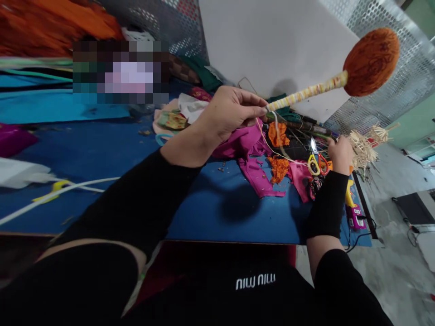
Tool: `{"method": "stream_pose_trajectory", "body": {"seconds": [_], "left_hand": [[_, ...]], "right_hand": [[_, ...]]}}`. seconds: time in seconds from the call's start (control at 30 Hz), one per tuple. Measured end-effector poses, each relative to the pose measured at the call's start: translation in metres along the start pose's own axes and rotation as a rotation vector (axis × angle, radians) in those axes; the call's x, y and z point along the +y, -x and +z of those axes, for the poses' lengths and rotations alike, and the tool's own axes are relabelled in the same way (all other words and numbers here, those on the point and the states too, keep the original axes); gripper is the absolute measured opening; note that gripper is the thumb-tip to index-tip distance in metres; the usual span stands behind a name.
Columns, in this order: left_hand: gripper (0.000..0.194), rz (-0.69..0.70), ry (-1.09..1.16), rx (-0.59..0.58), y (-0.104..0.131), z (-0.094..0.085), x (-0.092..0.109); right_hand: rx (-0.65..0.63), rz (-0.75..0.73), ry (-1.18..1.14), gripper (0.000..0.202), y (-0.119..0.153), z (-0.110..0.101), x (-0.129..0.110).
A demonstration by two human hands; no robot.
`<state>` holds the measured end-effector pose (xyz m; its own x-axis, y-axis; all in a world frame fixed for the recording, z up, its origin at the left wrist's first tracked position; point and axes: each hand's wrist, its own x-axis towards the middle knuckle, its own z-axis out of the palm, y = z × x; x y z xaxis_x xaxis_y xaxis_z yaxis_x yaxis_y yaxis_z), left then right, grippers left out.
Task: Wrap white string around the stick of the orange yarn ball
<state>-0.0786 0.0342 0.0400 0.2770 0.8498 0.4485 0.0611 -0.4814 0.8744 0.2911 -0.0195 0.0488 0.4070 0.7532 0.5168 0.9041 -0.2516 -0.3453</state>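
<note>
My left hand pinches the lower end of a stick wrapped in yellow and white strip. An orange, fibre-covered oval head tops the stick, which tilts up to the right. A loose pale strand hangs from the held end. At the right, my right hand is closed beside a bundle of thin sticks; what its fingers hold, if anything, is hidden. Scissors with yellow and red handles lie just left of it. Magenta cloth and orange scraps lie below the stick.
The blue table ends at a front edge near my body. White cables cross its left side, near blue sheets. Pale straw-like pieces stick out past the right edge. A white board stands behind.
</note>
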Motion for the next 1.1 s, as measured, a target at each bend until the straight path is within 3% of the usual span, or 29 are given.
{"method": "stream_pose_trajectory", "body": {"seconds": [0.07,0.13,0.23,0.33,0.43,0.47,0.53,0.67,0.9,1.1], "left_hand": [[0.032,0.010,0.007,0.001,0.002,0.001,0.001],[0.032,0.020,-0.007,0.001,0.003,0.005,0.002],[0.025,-0.023,0.020,-0.004,0.004,0.012,0.009],[0.018,-0.113,0.132,-0.018,0.005,0.019,0.016],[0.014,-0.140,0.140,-0.035,0.005,0.025,0.017],[0.013,-0.134,0.121,-0.030,0.004,0.026,0.016],[0.012,-0.114,0.085,-0.008,0.003,0.029,0.013],[0.014,-0.102,0.072,0.026,-0.001,0.030,0.003],[0.015,-0.188,0.097,-0.089,-0.008,0.024,-0.007],[0.024,-0.162,0.126,-0.036,-0.004,0.034,-0.005]], "right_hand": [[0.262,0.216,0.067,0.053,0.002,-0.008,-0.002],[0.339,0.260,0.047,0.063,0.004,-0.015,-0.007],[0.118,0.004,-0.152,0.049,0.012,-0.011,-0.028],[-0.198,-0.352,-0.601,0.049,0.032,0.014,-0.070],[-0.413,-0.443,-0.844,0.048,0.064,0.039,-0.115],[-0.409,-0.417,-0.864,0.041,0.073,0.043,-0.125],[-0.281,-0.342,-0.836,0.033,0.089,0.044,-0.138],[-0.001,-0.362,-0.690,0.035,0.098,0.029,-0.139],[0.037,-0.436,-0.618,0.027,0.089,0.024,-0.131],[0.097,-0.585,-0.441,0.037,0.095,0.022,-0.131]]}}
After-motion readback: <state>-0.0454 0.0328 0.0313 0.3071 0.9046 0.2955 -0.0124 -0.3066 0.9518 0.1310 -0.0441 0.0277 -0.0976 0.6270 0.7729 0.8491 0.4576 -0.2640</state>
